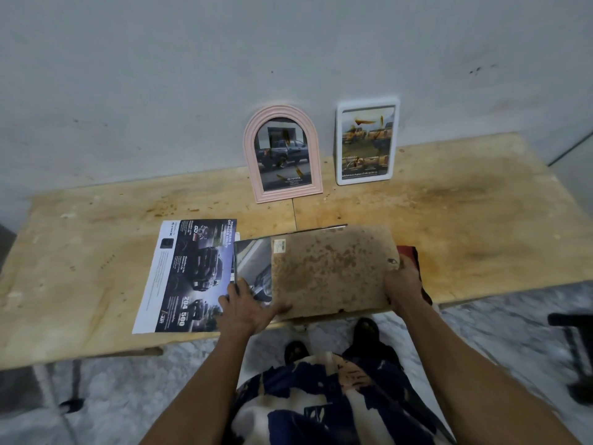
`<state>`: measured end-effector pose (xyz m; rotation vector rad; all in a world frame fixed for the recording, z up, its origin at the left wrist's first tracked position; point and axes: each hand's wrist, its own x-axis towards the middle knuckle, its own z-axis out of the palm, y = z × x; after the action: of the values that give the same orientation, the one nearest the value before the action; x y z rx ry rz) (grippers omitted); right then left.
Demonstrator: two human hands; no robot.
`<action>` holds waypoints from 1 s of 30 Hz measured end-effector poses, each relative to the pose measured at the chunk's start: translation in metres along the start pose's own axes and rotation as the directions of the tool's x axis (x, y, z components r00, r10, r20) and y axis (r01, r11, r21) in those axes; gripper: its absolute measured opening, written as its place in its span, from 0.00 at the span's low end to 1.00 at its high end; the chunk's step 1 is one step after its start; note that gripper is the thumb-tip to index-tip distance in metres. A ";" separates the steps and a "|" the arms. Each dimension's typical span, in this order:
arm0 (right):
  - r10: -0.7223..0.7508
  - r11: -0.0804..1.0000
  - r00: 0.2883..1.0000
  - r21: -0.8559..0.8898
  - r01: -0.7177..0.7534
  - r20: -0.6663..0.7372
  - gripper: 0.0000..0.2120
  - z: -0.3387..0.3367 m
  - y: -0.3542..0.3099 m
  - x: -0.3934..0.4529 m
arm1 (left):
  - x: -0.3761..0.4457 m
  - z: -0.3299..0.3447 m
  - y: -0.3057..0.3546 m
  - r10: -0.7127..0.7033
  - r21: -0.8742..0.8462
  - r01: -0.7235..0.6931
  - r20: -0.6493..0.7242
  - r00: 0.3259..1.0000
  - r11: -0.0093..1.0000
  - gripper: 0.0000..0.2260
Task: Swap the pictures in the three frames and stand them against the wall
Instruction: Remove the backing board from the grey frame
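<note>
A pink arched frame [283, 153] and a white rectangular frame [366, 141] lean upright against the wall, each with a truck picture in it. Near the table's front edge lies a third frame face down, its stained brown backing board [330, 271] shifted right so a strip of the picture [253, 268] under it shows. My left hand [247, 306] rests on the board's front left corner, thumb on the picture's edge. My right hand [405, 284] grips the board's right end. A loose truck brochure page [189, 274] lies flat to the left.
The worn wooden table [465, 226] stands against a grey wall [288, 53]. A dark red object [409, 252] peeks out behind my right hand. A black object [574, 348] sits on the floor at the right.
</note>
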<state>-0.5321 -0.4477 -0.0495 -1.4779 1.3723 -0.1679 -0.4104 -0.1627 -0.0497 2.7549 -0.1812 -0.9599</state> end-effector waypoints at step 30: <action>0.123 0.986 0.987 -0.100 -0.133 -0.103 0.31 -0.142 -0.056 0.153 | 0.031 -0.008 0.243 0.199 -0.665 -0.112 0.056 0.978 0.738 0.20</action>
<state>-0.5448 -0.6622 -0.0281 -1.4793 1.5710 -0.0861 -0.3920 -0.4031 -0.0031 1.9930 -0.0676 -0.9234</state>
